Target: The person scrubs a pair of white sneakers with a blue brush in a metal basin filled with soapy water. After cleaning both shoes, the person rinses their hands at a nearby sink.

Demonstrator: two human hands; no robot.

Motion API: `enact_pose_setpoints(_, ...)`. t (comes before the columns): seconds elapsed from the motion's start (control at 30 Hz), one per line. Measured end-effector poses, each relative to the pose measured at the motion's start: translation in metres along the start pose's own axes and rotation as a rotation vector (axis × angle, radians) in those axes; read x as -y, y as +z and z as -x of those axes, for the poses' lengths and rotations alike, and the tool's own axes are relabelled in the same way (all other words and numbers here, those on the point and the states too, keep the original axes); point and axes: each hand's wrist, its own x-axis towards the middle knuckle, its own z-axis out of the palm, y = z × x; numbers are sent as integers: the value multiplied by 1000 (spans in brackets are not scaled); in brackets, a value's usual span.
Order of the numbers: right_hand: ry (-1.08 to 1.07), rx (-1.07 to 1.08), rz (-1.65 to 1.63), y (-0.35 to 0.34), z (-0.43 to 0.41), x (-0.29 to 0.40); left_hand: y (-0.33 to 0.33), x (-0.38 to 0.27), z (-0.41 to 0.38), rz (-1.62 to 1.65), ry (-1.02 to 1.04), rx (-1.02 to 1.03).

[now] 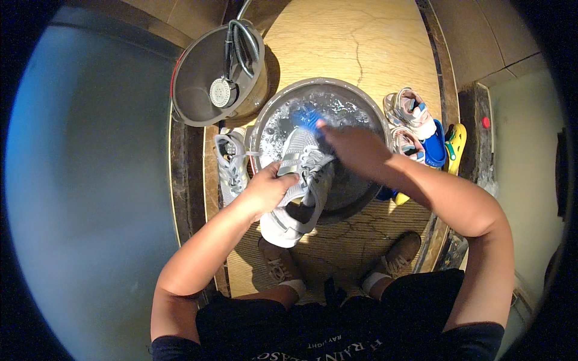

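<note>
My left hand (pixel 269 188) grips the side of a grey-white sneaker (pixel 293 225), which is tilted with its toe over a dark round tub (pixel 350 192) of sudsy water. Blurred by motion, my right hand (pixel 356 146) holds a blue object (pixel 307 118), seemingly a brush, at the sneaker's toe; its shape cannot be made out. A second grey-white sneaker (pixel 232 169) is just left of the tub, with a lace reaching to the tub's rim.
A dark bucket (pixel 194 97) with a shower head (pixel 222 92) and hose is at the upper left. Multicoloured sneakers (pixel 413 113), a blue clog (pixel 434 146) and a yellow clog (pixel 457 143) line the right side. My brown shoes (pixel 402 255) are below the tub.
</note>
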Motion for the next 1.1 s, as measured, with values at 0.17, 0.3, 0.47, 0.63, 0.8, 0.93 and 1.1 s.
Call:
enact_pose_setpoints(0.17, -105, 81, -128, 18, 17, 30, -4, -3, 1, 36, -30, 46)
enact_pose_setpoints(0.3, 98, 108, -158, -24, 2, 11, -5, -3, 4, 55, 48, 51)
enact_pose_setpoints(0.47, 8, -39, 76, -15, 8, 11, -2, -7, 0, 44, 66, 47)
enact_pose_setpoints(0.63, -143, 126, 1, -9, 35, 56, -6, 6, -5, 23, 65, 21)
enact_pose_setpoints(0.8, 43, 61, -8, -5, 11, 10, -6, -5, -2, 117, 80, 64)
enact_pose_setpoints(0.93, 338, 47, -422, -10, 0, 1, -9, -19, -4, 284, -5, 152)
enact_pose_setpoints(1.1, 110, -145, -666, 24, -3, -14, -9, -11, -16, 670, -82, 265)
